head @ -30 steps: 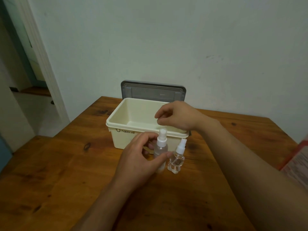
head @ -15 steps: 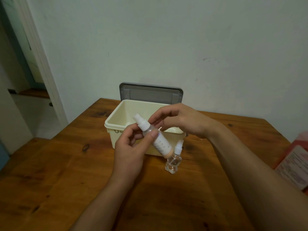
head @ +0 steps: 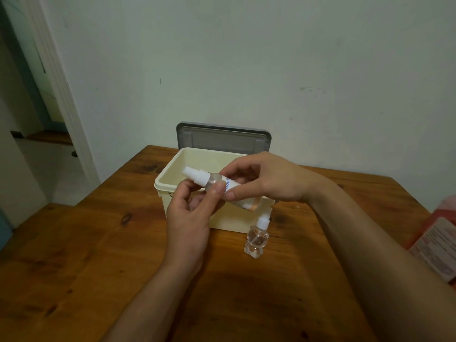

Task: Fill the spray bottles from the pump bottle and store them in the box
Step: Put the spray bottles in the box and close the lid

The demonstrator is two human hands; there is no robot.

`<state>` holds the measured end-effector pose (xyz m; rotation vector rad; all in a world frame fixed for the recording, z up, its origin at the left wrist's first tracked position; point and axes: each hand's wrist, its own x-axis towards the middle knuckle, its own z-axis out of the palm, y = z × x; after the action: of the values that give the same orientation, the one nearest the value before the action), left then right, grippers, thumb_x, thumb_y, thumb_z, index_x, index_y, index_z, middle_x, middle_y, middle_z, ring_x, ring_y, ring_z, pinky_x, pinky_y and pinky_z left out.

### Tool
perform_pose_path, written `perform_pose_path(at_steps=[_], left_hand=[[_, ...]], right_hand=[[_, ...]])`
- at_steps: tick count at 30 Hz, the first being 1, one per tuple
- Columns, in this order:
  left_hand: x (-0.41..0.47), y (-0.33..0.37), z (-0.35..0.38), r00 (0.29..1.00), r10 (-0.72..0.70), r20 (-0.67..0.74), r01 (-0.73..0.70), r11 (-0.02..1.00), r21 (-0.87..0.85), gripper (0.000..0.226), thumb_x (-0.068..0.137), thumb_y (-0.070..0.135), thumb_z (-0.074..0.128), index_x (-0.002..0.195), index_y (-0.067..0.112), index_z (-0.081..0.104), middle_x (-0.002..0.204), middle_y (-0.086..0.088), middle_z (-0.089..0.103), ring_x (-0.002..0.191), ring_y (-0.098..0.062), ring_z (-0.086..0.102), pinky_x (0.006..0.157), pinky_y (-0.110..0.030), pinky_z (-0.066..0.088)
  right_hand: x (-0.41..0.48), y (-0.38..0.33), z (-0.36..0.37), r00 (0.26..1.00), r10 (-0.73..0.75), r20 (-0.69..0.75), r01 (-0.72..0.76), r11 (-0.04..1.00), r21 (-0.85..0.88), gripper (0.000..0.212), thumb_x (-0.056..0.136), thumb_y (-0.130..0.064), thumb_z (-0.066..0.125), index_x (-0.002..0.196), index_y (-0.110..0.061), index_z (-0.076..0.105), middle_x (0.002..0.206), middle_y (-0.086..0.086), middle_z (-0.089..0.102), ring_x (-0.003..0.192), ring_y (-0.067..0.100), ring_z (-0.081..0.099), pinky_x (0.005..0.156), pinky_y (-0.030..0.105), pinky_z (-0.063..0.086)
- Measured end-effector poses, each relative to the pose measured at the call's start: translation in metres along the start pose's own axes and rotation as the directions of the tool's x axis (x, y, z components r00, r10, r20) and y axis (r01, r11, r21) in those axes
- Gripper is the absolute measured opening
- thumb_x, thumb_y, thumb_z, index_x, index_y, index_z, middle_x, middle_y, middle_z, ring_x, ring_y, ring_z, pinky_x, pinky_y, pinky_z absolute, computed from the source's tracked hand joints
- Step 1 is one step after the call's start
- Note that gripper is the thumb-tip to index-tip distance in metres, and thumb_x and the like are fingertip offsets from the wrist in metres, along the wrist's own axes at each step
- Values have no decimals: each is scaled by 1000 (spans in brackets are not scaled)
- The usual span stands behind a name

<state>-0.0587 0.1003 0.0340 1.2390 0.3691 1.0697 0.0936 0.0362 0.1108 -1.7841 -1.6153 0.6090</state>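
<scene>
My left hand (head: pixel 190 218) and right hand (head: pixel 266 181) pinch the tall spray bottle (head: pixel 214 182), tilted above the open box (head: pixel 209 157), probably to lay it inside; the small spray bottle (head: pixel 256 239) stands just before it.

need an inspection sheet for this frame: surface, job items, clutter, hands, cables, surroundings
Surface: wooden table, knotted grain.
Job's things: cream box, its grey lid standing open at the back; tall spray bottle held tilted over the box's front rim, nozzle pointing left; small spray bottle upright on the table near the box's front right corner.
Clutter: red packet at the right edge, partly cut off.
Hands: left hand grips the tall spray bottle near its neck; right hand pinches its body.
Cables: nothing seen.
Surroundings: pale wall behind; white door frame at left.
</scene>
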Motion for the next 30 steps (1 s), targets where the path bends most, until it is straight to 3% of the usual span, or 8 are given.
perform_pose_path(at_steps=[6, 11, 14, 17, 20, 25, 30], left_hand=[[0, -1, -1, 999, 37, 14, -38, 995, 97, 48, 77, 35, 64, 121, 17, 61, 92, 21, 73, 91, 1, 69, 76, -16, 56], [1, -6, -6, 999, 44, -30, -38, 983, 178, 48, 73, 43, 66, 118, 25, 63, 100, 17, 70, 96, -6, 68, 84, -30, 58], [0, -9, -8, 998, 57, -16, -51, 966, 251, 36, 80, 35, 66, 114, 24, 66, 100, 14, 70, 95, -1, 65, 76, -27, 59], [0, -12, -10, 998, 68, 3, -65, 953, 296, 26, 88, 22, 65, 114, 23, 65, 102, 12, 67, 94, 3, 63, 70, -22, 58], [1, -13, -11, 997, 71, 1, -68, 947, 314, 24, 90, 20, 63, 113, 25, 65, 101, 9, 68, 91, 2, 64, 67, -20, 57], [1, -17, -13, 996, 84, -6, -78, 940, 332, 24, 92, 17, 61, 114, 26, 65, 103, 8, 68, 95, -6, 66, 66, -19, 56], [1, -18, -13, 995, 101, 24, -103, 931, 351, 26, 92, 14, 61, 117, 21, 65, 106, 9, 67, 96, 0, 64, 66, -16, 55]], right_hand=[[-1, 3, -2, 999, -25, -20, 25, 999, 33, 29, 84, -20, 77, 112, -17, 74, 104, -2, 75, 98, 14, 69, 95, 37, 54], [4, 1, -10, 991, -10, -136, 18, 998, 57, 26, 82, -27, 78, 108, -24, 75, 96, -9, 76, 89, 5, 69, 84, 23, 54], [16, 6, -11, 977, 22, -213, -36, 997, -62, 26, 82, -30, 78, 107, -25, 73, 96, -9, 74, 90, 8, 68, 82, 25, 55], [29, 14, -10, 964, 83, -254, -127, 979, -160, 26, 83, -31, 76, 108, -23, 72, 96, -10, 71, 85, 9, 67, 68, 16, 53], [43, 21, -9, 954, 140, -263, -220, 926, -306, 27, 81, -34, 76, 107, -25, 71, 97, -9, 70, 83, 11, 68, 73, 27, 57], [67, 33, -1, 956, 229, -186, -295, 737, -608, 27, 84, -36, 69, 105, -20, 70, 101, 0, 71, 89, 22, 65, 81, 37, 56], [79, 38, 9, 944, 317, -92, -287, 653, -701, 30, 88, -34, 66, 109, -13, 71, 105, 4, 70, 95, 25, 64, 78, 34, 52]])
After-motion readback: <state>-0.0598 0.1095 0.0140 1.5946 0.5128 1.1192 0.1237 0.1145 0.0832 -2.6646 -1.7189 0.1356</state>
